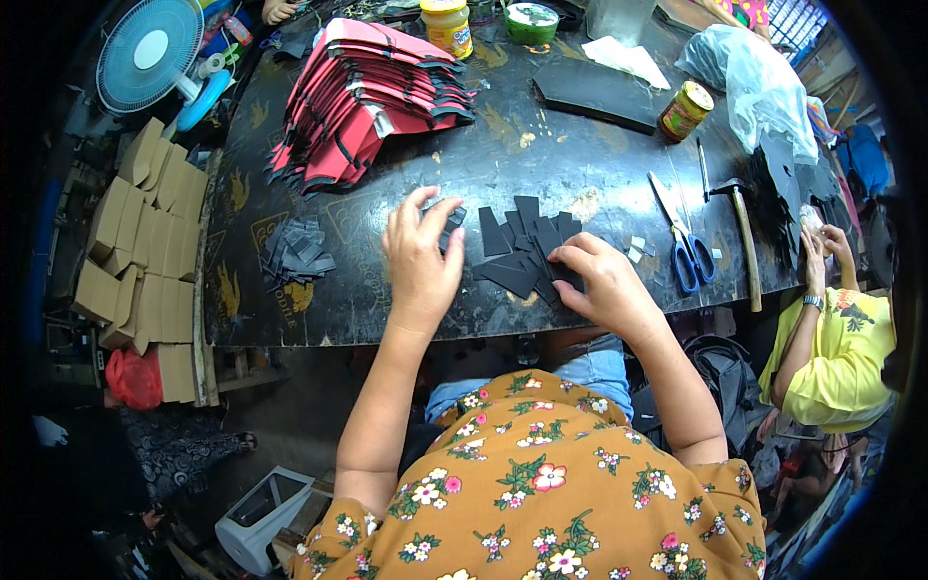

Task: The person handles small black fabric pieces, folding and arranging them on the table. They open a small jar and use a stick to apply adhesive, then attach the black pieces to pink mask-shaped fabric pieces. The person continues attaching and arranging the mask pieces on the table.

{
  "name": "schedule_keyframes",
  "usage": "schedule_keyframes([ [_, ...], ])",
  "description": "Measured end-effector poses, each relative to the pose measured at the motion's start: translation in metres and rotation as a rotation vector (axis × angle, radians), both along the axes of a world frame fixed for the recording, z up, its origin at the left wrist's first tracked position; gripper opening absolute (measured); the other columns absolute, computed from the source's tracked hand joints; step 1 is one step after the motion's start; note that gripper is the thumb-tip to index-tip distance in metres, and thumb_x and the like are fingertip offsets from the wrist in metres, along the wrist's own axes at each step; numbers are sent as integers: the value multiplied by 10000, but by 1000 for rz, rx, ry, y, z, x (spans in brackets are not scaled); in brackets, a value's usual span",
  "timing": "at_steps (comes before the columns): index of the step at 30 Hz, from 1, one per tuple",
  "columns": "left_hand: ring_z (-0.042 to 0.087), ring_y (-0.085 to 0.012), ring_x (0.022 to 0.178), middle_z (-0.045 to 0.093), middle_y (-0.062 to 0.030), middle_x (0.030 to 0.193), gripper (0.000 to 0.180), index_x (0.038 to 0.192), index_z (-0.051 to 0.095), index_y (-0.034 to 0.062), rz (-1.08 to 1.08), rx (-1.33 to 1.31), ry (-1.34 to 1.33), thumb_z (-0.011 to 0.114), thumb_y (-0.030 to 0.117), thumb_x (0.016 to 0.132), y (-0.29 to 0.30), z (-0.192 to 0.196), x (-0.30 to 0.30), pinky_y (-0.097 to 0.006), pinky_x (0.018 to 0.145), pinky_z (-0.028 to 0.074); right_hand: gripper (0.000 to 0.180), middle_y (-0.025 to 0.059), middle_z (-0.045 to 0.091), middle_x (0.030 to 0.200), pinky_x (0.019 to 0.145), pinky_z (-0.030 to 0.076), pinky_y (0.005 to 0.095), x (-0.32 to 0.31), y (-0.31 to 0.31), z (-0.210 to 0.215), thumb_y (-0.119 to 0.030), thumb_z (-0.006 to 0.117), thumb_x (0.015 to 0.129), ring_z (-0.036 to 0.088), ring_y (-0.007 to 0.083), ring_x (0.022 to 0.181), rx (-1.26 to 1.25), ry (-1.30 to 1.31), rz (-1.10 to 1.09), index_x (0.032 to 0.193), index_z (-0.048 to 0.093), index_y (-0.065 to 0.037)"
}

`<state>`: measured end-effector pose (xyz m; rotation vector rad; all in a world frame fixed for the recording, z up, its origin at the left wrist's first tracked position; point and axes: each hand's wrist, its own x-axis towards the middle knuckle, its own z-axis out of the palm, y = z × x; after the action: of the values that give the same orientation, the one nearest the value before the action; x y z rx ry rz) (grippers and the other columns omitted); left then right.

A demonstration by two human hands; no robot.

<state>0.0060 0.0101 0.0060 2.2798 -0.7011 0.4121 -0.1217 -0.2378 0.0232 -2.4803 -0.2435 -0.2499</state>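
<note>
My left hand (pixel 422 256) hovers over the near middle of the dark table, fingers apart and slightly curled, with nothing visible in its grasp. Small dark pieces (pixel 452 220) lie just beside its fingers, partly covered. At the right edge of a loose pile of flat black strips (pixel 507 274), my right hand (pixel 601 280) has its thumb and forefinger curled round a strip; its other fingertips are partly hidden. To the left lies a heap of small grey-black squares (pixel 295 253).
Blue-handled scissors (pixel 688 263), a hammer (pixel 744 232) and small pale squares (pixel 638 248) lie to the right. Pink-and-black folded pieces (pixel 362 101) are stacked behind. Jars (pixel 686 109), a black slab (pixel 594 95) and a plastic bag (pixel 749 82) stand farther back. A yellow-shirted person (pixel 836 348) works at right.
</note>
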Motion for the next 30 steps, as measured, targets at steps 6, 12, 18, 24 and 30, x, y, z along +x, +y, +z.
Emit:
schedule_keyframes([
  [6, 636, -355, 1241, 676, -138, 1360, 407, 1311, 730, 62, -358, -154, 94, 762, 76, 905, -46, 4, -28, -467, 1083, 490, 211, 162, 719, 951, 794, 587, 453, -4, -12, 6, 25, 753, 875, 728, 383, 889, 1, -231, -184, 1080, 737, -20],
  [12, 657, -371, 1148, 712, -143, 1277, 428, 1321, 733, 47, -387, -212, 5, 793, 85, 899, -90, 6, -41, -455, 1010, 525, 178, 158, 763, 1009, 816, 592, 367, -7, -19, 18, 43, 738, 952, 755, 309, 899, 223, -262, -285, 1121, 765, -8],
  [18, 638, -151, 764, 691, -73, 931, 206, 1132, 783, -16, -419, -348, 508, 789, 64, 942, -80, 4, -43, -298, 676, 502, 237, 146, 764, 1026, 817, 599, 350, -6, -8, 13, 41, 780, 932, 762, 245, 904, 374, -222, -344, 1163, 770, -8],
  [24, 685, -266, 751, 704, -157, 927, 217, 1115, 773, -36, -329, -432, 521, 762, 63, 922, -76, 2, -53, -375, 689, 538, 302, 164, 767, 1041, 791, 611, 380, -1, 13, 4, 43, 802, 878, 775, 308, 903, 238, -288, -285, 1176, 775, 2],
  [30, 622, -211, 699, 649, -126, 914, 198, 1116, 737, -42, -390, -393, 396, 745, 26, 930, -73, 3, -62, -344, 624, 494, 240, 173, 783, 1007, 785, 617, 395, -1, 11, -5, 46, 782, 887, 775, 340, 892, 171, -301, -271, 1122, 783, -3],
])
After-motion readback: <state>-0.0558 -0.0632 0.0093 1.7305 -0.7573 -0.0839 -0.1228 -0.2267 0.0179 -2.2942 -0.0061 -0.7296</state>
